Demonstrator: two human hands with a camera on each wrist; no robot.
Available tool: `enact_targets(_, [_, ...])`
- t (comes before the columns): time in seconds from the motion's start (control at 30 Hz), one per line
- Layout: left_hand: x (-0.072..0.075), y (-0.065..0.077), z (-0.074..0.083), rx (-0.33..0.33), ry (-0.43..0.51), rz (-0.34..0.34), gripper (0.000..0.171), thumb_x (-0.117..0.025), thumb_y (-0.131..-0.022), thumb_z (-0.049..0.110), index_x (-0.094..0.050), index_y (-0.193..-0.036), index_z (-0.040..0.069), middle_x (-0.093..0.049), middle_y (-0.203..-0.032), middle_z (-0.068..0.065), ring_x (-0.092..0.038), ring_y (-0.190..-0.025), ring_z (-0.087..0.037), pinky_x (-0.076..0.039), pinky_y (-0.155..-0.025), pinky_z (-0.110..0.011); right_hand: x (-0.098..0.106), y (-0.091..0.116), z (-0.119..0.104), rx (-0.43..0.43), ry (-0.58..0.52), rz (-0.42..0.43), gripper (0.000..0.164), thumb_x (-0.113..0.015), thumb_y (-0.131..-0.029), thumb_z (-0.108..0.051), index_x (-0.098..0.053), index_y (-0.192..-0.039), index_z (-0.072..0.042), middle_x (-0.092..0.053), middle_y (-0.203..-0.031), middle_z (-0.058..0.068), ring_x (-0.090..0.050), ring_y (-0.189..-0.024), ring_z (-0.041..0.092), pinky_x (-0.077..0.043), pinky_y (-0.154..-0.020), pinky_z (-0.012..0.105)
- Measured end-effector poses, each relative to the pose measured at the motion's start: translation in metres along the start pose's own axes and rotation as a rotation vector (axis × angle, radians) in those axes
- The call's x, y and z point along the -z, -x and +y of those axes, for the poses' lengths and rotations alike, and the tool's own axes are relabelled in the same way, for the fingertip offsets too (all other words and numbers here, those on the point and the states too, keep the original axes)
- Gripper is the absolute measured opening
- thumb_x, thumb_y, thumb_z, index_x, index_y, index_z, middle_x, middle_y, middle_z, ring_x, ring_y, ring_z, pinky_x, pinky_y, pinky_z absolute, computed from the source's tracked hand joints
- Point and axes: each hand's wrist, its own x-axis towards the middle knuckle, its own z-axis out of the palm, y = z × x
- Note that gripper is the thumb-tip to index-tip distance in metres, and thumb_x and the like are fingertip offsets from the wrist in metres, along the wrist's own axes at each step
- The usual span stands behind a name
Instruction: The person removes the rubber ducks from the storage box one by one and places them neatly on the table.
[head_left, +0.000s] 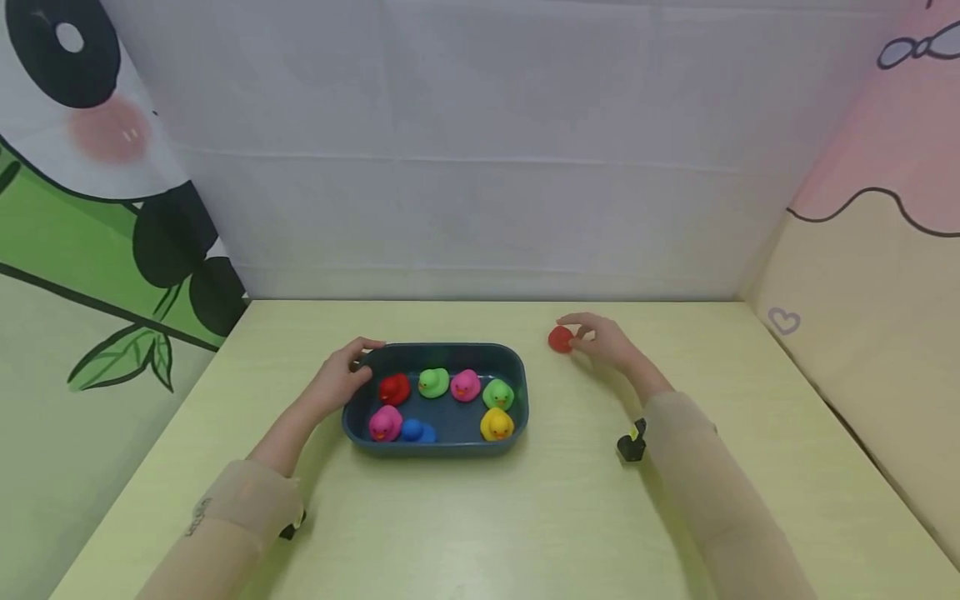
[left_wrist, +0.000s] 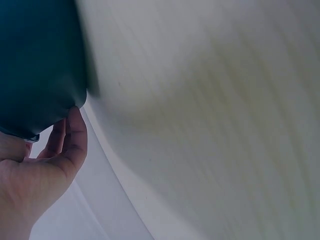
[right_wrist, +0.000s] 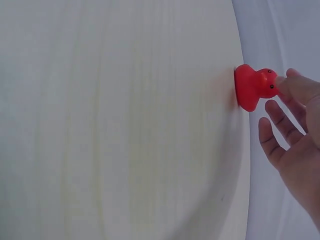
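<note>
A dark blue rectangular tray (head_left: 442, 450) stands on the table with several small rubber ducks inside: red (head_left: 394, 389), green (head_left: 433, 382), pink (head_left: 465, 385), yellow (head_left: 497, 424) and blue (head_left: 417, 431). My left hand (head_left: 337, 382) grips its left end at the rim, and in the left wrist view fingertips (left_wrist: 76, 117) press the outer wall. Right of the tray, a red rubber duck (right_wrist: 252, 86) sits upright on the table. Over it is my right hand (head_left: 603, 340), thumb and forefinger apart, with the thumb at the duck's head. The other fingers stay loosely bent.
The pale wood-patterned table (head_left: 465, 525) ends at a white cloth backdrop (head_left: 480, 167). Printed panels stand on the left (head_left: 97, 283) and right (head_left: 862, 333). A small black device (head_left: 632, 443) hangs at the right sleeve, and another (head_left: 291, 528) at the left.
</note>
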Motion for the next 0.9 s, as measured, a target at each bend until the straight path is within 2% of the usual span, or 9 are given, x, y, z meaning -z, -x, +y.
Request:
enact_targets(0.23, [-0.001,0.001,0.000,-0.014,-0.005,0.009,0.046,-0.044,-0.090,-0.001,-0.046,-0.135,0.007,-0.052,-0.124,-0.027,-0.053,-0.095,-0.034,-0.045,-0.067,-0.031,0.003,0.006,-0.009,0.003,0.028,0.018,0.041,-0.062,-0.090,-0.012,-0.057,-0.130,-0.014,-0.060,-0.120,0.010,-0.057,-0.096,0.024,-0.044,-0.074,0.035])
enact_targets(0.43, [-0.002,-0.001,-0.002,-0.014,-0.015,0.016,0.045,-0.045,-0.090,0.000,-0.047,-0.134,0.008,-0.052,-0.124,-0.027,-0.053,-0.097,-0.034,-0.045,-0.068,-0.031,0.005,0.012,-0.026,0.007,-0.002,0.036,0.040,-0.063,-0.090,-0.015,-0.058,-0.129,-0.015,-0.062,-0.116,0.015,-0.057,-0.098,0.025,-0.046,-0.077,0.039])
enact_targets(0.57, [-0.002,-0.001,-0.002,-0.012,-0.012,0.014,0.045,-0.044,-0.090,0.000,-0.046,-0.134,0.008,-0.052,-0.124,-0.027,-0.053,-0.096,-0.034,-0.046,-0.069,-0.031,0.005,0.018,-0.039,0.025,-0.026,0.052,0.038,-0.065,-0.089,-0.015,-0.060,-0.127,-0.015,-0.063,-0.113,0.014,-0.057,-0.095,0.024,-0.048,-0.083,0.042])
enact_targets(0.73, [-0.003,-0.002,-0.002,-0.009,-0.015,0.014,0.045,-0.045,-0.090,0.000,-0.046,-0.135,0.009,-0.052,-0.125,-0.027,-0.053,-0.098,-0.035,-0.046,-0.070,-0.031,0.002,0.024,-0.055,0.074,-0.034,0.080,0.036,-0.067,-0.087,-0.016,-0.063,-0.123,-0.016,-0.065,-0.097,0.008,-0.055,-0.089,0.020,-0.049,-0.081,0.038])
enact_targets(0.9, [-0.004,-0.002,-0.002,-0.005,-0.013,0.016,0.046,-0.044,-0.090,0.000,-0.046,-0.135,0.009,-0.052,-0.125,-0.027,-0.053,-0.096,-0.034,-0.046,-0.069,-0.030,-0.004,0.031,-0.068,0.115,-0.038,0.093,0.035,-0.067,-0.088,-0.016,-0.063,-0.122,-0.015,-0.064,-0.099,0.003,-0.056,-0.088,0.018,-0.051,-0.078,0.034])
